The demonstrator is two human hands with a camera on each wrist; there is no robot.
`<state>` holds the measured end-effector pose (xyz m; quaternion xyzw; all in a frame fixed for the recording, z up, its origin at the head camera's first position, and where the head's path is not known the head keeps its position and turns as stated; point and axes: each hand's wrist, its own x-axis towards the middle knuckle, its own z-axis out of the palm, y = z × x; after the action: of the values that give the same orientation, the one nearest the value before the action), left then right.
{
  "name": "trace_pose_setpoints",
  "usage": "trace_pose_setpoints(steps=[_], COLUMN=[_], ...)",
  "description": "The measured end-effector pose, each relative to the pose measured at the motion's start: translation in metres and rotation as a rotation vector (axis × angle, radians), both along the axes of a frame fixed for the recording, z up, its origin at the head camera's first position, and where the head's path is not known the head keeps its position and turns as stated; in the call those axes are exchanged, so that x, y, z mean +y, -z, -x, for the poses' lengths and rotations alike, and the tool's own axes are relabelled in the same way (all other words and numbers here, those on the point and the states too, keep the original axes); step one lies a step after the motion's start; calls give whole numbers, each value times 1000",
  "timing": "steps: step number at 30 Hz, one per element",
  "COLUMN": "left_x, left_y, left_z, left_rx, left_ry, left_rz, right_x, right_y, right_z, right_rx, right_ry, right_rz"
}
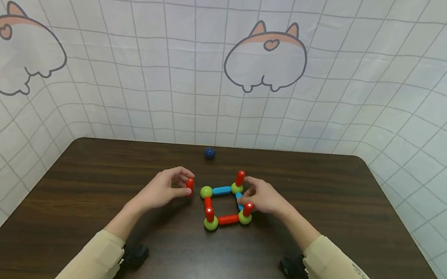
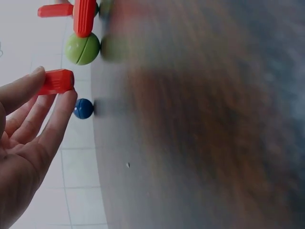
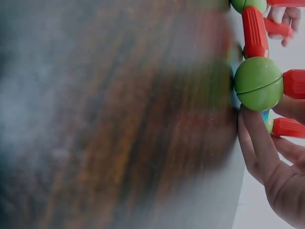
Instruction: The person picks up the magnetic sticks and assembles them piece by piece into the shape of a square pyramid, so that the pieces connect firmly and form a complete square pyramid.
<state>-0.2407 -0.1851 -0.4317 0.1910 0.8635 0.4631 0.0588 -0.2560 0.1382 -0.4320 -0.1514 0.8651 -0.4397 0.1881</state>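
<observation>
My left hand [image 1: 163, 188] pinches a short red rod [image 1: 190, 185] between thumb and fingers, just left of the frame and apart from it. The square frame lies on the table, with a green ball [image 1: 206, 192] at each corner. Two sides are red rods [image 1: 228, 219] and two are blue rods [image 1: 222, 189]. Red rods [image 1: 240, 178] stand upright on three balls; the far left ball has none. On the frame's right side, my right hand [image 1: 264, 197] grips the blue side rod [image 1: 239, 199], partly hidden by its fingers. A green ball [image 3: 259, 84] covers some fingertips in the right wrist view.
A dark blue ball [image 1: 209, 153] sits near the far edge of the dark wooden table [image 1: 120, 159]. A white gridded cloth [image 1: 163, 81] with cartoon drawings hangs behind the table and along both sides.
</observation>
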Motion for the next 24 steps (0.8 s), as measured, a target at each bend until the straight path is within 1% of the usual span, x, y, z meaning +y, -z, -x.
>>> trace_pose_setpoints(steps=[3,8,13,19,24], left_x=[3,13,24,34,41], left_y=[0,0,-3,-5,-6], left_z=[4,10,14,19,22], left_rx=[0,17,21,19,27], left_ry=[-2,-16,-20,-20,-20], left_rz=[-14,-41,-68,-54,-37], right_x=[0,-2,-3,-5,-5], right_y=[1,2,-1,-1,1], right_z=[-1,-4,-8,-10,-10], right_rx=[-11,-45,-44,-62,-64], right_ry=[15,44,66,75,80], right_rz=[9,41,33,68,71])
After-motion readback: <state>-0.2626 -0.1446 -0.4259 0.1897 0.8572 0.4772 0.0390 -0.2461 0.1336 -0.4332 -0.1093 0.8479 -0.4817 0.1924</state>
